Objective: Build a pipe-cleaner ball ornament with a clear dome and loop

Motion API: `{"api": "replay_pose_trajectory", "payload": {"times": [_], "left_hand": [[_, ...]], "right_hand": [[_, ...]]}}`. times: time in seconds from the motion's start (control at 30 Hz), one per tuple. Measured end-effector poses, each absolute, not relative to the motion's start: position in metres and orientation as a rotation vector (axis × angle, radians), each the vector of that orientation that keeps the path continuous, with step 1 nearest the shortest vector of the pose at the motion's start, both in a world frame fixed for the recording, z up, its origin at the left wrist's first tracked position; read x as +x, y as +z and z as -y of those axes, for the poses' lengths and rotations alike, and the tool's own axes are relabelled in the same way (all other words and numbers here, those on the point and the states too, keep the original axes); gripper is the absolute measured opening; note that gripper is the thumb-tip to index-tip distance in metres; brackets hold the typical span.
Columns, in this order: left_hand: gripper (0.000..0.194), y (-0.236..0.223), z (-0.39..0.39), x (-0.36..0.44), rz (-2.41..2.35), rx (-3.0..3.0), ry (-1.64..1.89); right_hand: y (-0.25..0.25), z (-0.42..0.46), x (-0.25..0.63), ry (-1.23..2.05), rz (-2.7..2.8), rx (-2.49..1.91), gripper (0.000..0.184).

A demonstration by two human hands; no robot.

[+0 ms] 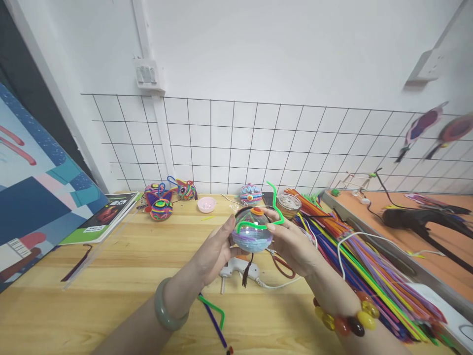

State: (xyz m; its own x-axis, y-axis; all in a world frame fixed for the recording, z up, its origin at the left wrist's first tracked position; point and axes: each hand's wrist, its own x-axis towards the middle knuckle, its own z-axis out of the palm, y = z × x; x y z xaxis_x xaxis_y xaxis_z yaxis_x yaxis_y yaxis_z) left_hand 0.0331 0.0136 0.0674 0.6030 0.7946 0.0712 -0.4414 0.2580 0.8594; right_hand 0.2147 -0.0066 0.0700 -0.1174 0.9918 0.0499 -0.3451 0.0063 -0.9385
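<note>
Between both hands I hold a clear round ball (253,241), its lower part wrapped in pale blue and purple strands. A small orange piece (257,211) sits on its top, and a dark tassel (246,277) hangs below. My left hand (216,249) is closed around the ball's left side. My right hand (293,244) grips the right side, its thumb on a bent green pipe cleaner (278,222) that runs across the ball's front and sticks up at the right. Beneath the hands lie a white glue gun (234,266) and reddish-handled scissors (284,267).
Pipe cleaners (354,256) of many colours spread along the right. Behind are a finished striped ball (250,194), a pink bowl (206,204), a clear jar (288,203) and colourful wrapped ornaments (160,206). A book (105,217) lies left; bent pipe cleaners (214,315) lie in front.
</note>
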Motion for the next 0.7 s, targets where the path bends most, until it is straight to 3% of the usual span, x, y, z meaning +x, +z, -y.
{"api": "replay_pose_trajectory", "payload": {"times": [0.23,0.7], "left_hand": [[0.057,0.0712,-0.0135,0.0268,-0.474,1.032,0.872],[0.063,0.0694,-0.0173,0.0248,-0.542,1.377,0.856]], "right_hand": [[0.0697,0.0083,0.215,1.351,1.187,-0.915,0.053],[0.0715,0.0102,0.2093,1.196,1.494,-0.928,0.049]]}}
